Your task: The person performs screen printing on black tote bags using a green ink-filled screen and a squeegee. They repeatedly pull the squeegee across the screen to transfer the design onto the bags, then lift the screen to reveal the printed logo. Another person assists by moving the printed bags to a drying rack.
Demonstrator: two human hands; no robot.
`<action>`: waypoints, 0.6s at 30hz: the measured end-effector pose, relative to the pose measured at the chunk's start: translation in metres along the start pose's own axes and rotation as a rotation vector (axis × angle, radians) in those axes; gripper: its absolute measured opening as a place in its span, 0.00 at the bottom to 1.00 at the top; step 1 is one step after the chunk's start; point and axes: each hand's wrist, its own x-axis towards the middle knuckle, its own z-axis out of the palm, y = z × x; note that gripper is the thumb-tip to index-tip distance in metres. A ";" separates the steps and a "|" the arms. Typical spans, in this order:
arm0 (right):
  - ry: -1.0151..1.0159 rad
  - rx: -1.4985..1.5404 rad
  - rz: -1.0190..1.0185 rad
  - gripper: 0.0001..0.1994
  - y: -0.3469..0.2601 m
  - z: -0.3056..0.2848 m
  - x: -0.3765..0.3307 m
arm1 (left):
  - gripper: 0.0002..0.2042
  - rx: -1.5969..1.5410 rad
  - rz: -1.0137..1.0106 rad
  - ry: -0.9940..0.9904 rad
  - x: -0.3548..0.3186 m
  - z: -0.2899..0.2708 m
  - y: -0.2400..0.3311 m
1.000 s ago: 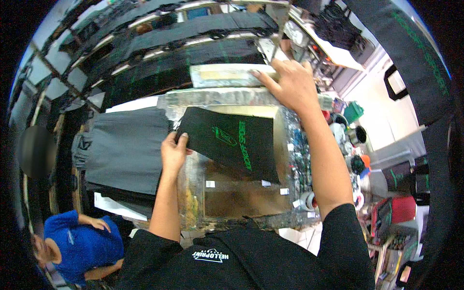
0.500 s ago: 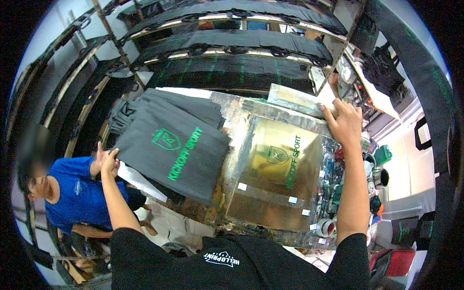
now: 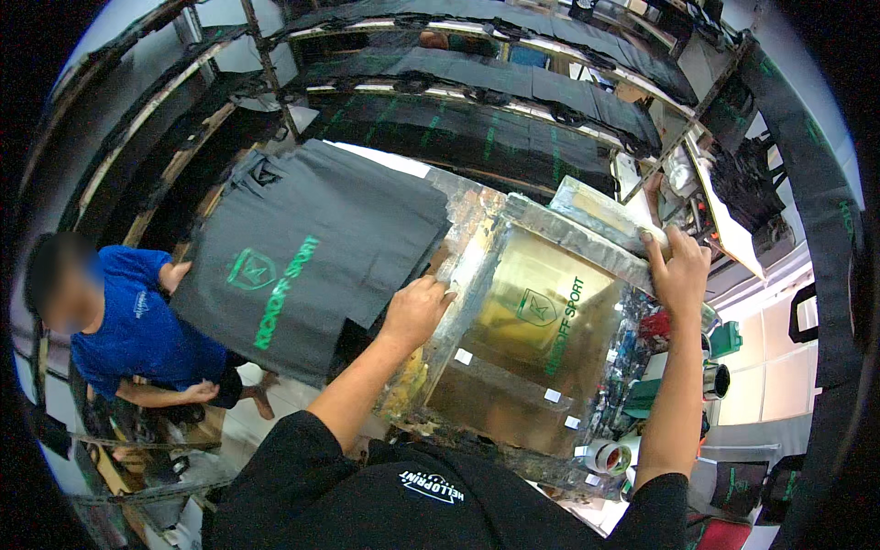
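My left hand (image 3: 417,312) has its fingers curled over the left side of the wooden frame of a printing screen (image 3: 458,316). The screen's yellowish mesh shows a crest and lettering. At the frame's far right corner, my right hand (image 3: 680,270) is closed around the end of a long pale squeegee (image 3: 600,215), which rests along the far side of the frame. Left of the screen, a black fabric bag (image 3: 302,247) with a green print lies over other black fabric. A co-worker's hand (image 3: 174,273) is at its left edge.
The co-worker in a blue shirt (image 3: 151,316) stands at the left. Racks of black bags (image 3: 477,133) rise behind the table. Ink tins (image 3: 607,456) and a green container (image 3: 724,339) stand right of the screen. A white panel (image 3: 729,215) juts out at the far right.
My left hand has let go of the printed bag's left edge and moved right to the screen frame. The bag has shifted left, toward the co-worker. My right hand stays at the squeegee.
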 end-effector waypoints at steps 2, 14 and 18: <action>0.082 0.008 -0.028 0.22 0.001 0.006 -0.003 | 0.10 0.034 -0.088 -0.048 0.009 0.024 -0.007; 0.099 0.085 -0.004 0.25 0.000 0.005 0.002 | 0.30 0.579 -0.342 -0.519 -0.002 0.051 -0.123; 0.104 0.083 -0.004 0.26 -0.001 0.001 0.003 | 0.19 0.500 -0.418 -0.516 0.008 0.037 -0.128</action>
